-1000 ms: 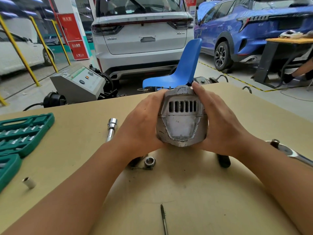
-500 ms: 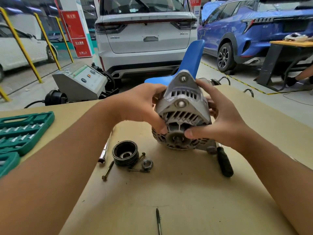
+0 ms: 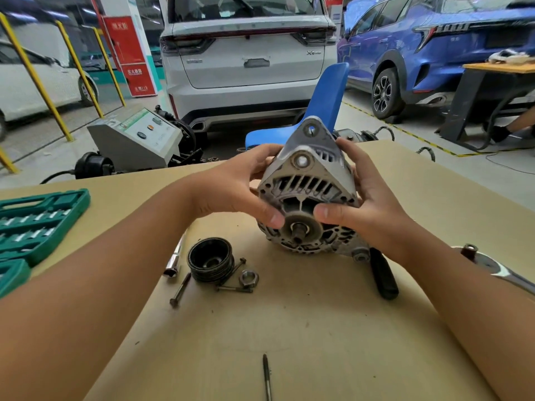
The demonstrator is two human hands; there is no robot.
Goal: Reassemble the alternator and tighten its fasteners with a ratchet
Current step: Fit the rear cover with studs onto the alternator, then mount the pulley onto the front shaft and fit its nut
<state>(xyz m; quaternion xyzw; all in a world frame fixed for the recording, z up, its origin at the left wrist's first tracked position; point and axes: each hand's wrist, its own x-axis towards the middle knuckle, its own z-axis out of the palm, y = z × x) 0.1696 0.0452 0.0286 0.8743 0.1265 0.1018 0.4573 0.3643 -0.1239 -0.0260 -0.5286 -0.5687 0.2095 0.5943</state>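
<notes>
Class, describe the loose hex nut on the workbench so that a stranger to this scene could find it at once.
Start at the alternator held in both hands over the tan table. Below and left of it lies a black grooved pulley. The nut sits just right of that pulley: short, six-sided and holed, unlike the long thin bolts around it.
</notes>
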